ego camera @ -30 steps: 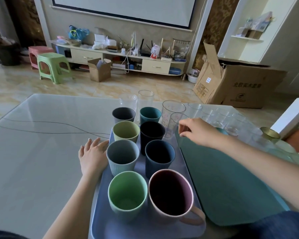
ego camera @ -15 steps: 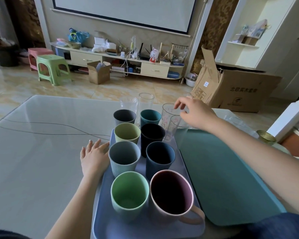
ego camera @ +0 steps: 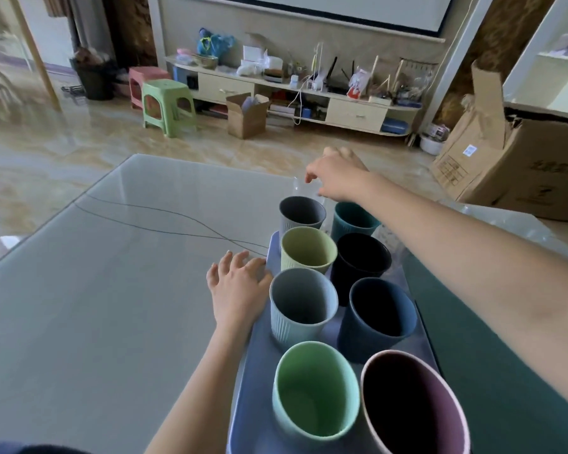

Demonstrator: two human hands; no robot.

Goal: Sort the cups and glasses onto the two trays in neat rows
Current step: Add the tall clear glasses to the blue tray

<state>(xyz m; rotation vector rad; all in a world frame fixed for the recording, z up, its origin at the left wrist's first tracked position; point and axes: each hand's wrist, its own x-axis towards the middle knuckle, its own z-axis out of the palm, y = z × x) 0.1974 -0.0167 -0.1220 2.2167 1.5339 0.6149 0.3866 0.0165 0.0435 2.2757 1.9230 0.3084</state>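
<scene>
**Cups in two rows on the lilac tray, right hand at the far glasses**

While the left hand is laid flat on the counter with its fingers spread, touching the left edge of the lilac tray, the right hand is stretched out beyond the far end of that tray. Its fingers are curled downward over a clear glass that stands just behind the grey cup; whether the glass is actually pinched in the grip cannot be told, since the glass is faint and partly hidden by the hand.

Eight cups are stood upright on the lilac tray in two rows. In the left row the grey cup, a yellow-green cup, a pale blue cup and a mint cup are seen from far to near; in the right row a teal cup, a black cup, a navy cup and a pink mug.

The green tray is lain just beside the lilac one on its right, crossed by the right forearm.
</scene>
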